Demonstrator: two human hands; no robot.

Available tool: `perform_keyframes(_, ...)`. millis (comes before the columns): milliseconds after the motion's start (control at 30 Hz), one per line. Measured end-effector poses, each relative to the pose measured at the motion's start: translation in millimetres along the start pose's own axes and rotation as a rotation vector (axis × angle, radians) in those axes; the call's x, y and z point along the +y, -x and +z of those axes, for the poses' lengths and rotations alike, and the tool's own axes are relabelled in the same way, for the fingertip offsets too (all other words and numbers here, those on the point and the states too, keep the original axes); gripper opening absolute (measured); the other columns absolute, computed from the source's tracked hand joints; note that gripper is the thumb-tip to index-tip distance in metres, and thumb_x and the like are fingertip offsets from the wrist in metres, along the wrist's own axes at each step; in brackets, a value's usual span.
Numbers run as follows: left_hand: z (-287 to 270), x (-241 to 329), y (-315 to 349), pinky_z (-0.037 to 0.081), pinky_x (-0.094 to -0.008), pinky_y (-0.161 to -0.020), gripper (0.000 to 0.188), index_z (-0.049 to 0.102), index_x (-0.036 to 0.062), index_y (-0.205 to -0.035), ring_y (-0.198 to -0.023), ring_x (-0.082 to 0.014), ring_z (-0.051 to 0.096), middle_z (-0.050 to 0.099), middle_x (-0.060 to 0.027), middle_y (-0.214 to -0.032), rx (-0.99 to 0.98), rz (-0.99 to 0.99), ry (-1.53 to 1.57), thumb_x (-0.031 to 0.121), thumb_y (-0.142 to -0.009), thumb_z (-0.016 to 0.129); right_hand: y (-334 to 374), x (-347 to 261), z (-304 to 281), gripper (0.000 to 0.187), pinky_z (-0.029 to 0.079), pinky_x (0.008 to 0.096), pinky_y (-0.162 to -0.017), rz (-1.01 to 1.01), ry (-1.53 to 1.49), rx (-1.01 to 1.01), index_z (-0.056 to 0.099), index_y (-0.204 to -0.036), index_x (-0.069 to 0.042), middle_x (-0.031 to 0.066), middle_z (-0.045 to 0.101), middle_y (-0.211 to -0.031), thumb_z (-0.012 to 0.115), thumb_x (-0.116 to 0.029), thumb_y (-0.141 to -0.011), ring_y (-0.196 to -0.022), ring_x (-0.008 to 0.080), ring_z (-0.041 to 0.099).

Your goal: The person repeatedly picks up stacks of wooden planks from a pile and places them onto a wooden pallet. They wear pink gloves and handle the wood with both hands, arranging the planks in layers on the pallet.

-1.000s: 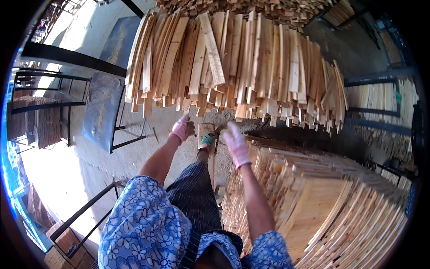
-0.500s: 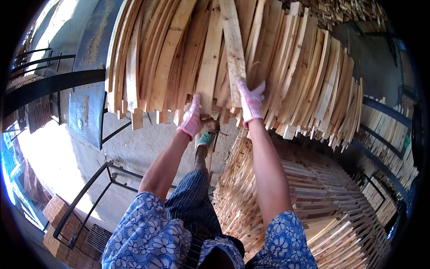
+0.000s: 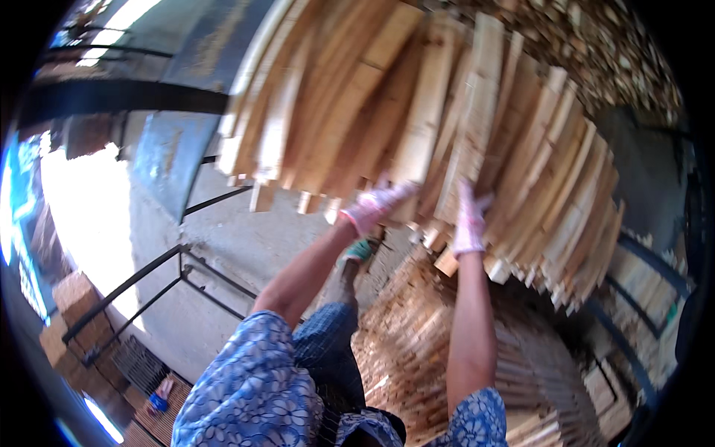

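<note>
Both my hands wear pale pink-and-white gloves and reach to the near ends of a long row of wooden slats (image 3: 357, 82). My right hand (image 3: 469, 220) rests at the lower right edge of a pale slat (image 3: 477, 97) lying on top, its thumb and fingers apart. Just to the left, my left hand (image 3: 381, 205) stretches its fingers rightward across the lower end of another slat (image 3: 424, 112). Motion blurs both hands somewhat, and parts of the fingers are hidden against the wood.
Below the row at the right stands a big stack of slats (image 3: 514, 350). A black metal frame (image 3: 149, 290) stands at the left, near wooden blocks (image 3: 78, 298). A dark bar (image 3: 126, 100) meets the row's left end. Wood scraps (image 3: 596, 52) lie beyond.
The view has turned, so the row sits lower and further right. The top slat by my right hand now lies more in line with its neighbours. My left hand has swung its fingers rightward.
</note>
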State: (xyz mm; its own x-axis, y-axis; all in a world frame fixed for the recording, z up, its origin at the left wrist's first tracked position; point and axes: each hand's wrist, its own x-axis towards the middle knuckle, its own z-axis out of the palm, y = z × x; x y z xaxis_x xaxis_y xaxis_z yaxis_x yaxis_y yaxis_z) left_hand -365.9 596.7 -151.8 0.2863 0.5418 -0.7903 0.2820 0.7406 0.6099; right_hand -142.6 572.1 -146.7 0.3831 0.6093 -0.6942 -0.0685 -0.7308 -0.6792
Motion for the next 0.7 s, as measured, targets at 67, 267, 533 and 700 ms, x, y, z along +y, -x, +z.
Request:
perform_keyframes(67, 20, 34, 31, 0.040, -0.0355, -0.114, 0.081, 0.030, 0.0121, -0.159, -0.136, -0.0272, 0.050, 0.046, -0.0306, -0.147, -0.040, -0.070, -0.099, 0.061, -0.099, 0.054, -58, 95, -41, 0.133, 0.023, 0.0384, -0.124, -0.075, -0.601, -0.279, -0.005, -0.160, 0.003, 0.0257, 0.022, -0.164, 0.073, -0.069, -0.081, -0.150, 0.0304, 0.030)
perform_keyframes(267, -45, -139, 32, 0.037, -0.0320, -0.117, 0.058, 0.043, 0.0143, -0.153, -0.133, -0.0289, 0.053, 0.055, -0.0167, -0.145, -0.118, 0.539, -0.632, 0.036, -0.101, 0.059, 68, 103, 15, 0.121, 0.035, 0.0389, -0.117, -0.147, 0.131, 0.120, -0.007, -0.160, 0.001, 0.0213, 0.041, -0.153, 0.073, -0.054, -0.089, -0.138, 0.0285, 0.045)
perform_keyframes(533, -39, -76, -1, 0.055, -0.0356, -0.095, 0.060, 0.063, 0.0082, -0.131, -0.107, -0.0137, 0.066, 0.069, -0.0026, -0.119, -0.062, -0.038, 0.484, 0.048, -0.088, 0.078, 24, 122, -21, 0.092, 0.038, 0.0480, -0.117, 0.354, -0.882, -0.407, 0.036, -0.156, -0.017, 0.0150, 0.046, -0.153, 0.059, -0.074, -0.088, -0.139, 0.0296, 0.047)
perform_keyframes(700, -16, -54, 21, 0.059, -0.0395, -0.092, 0.058, 0.063, 0.0040, -0.127, -0.103, -0.0207, 0.070, 0.071, -0.0099, -0.116, -0.191, -0.042, 0.565, 0.040, -0.086, 0.081, 41, 137, -2, 0.084, 0.047, 0.0473, -0.106, -0.004, -0.539, -0.029, 0.027, -0.151, -0.009, 0.0154, 0.045, -0.148, 0.075, -0.044, -0.092, -0.127, 0.0310, 0.052)
